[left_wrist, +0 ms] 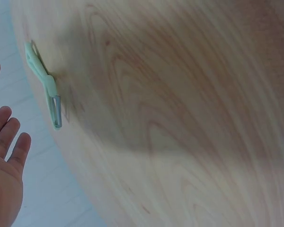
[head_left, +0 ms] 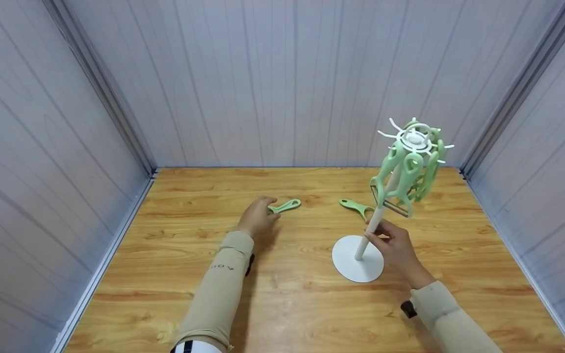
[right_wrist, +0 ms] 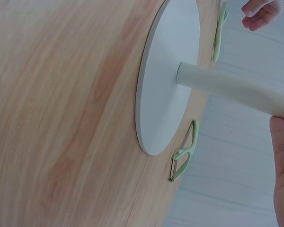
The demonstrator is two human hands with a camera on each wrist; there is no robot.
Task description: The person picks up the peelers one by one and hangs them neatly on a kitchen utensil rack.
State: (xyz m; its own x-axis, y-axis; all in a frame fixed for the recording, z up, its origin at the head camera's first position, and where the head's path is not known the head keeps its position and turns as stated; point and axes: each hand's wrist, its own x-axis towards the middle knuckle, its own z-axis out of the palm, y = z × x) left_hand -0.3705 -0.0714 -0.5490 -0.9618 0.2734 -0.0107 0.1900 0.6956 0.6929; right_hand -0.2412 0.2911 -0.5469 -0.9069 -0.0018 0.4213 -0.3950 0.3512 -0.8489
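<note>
A light green Y-shaped peeler (head_left: 290, 205) lies on the wooden table, just beyond my left hand (head_left: 257, 216). In the left wrist view, that hand's fingers (left_wrist: 4, 135) are spread and relaxed, apart from the peeler (left_wrist: 50, 85). My right hand (head_left: 400, 250) grips the pole (right_wrist: 232, 87) of a white stand, thumb on one side and fingers on the other. Several green peelers (head_left: 402, 184) hang from the hooks at the stand's top (head_left: 415, 139). Behind the pole, another green peeler (head_left: 353, 204) rests on the table, its head partly hidden in the head view.
The stand's round white base (head_left: 351, 269) sits flat on the table (head_left: 297, 304). Pale panelled walls (head_left: 272, 83) enclose the table at the back and both sides. White hooks stick out around the stand's top.
</note>
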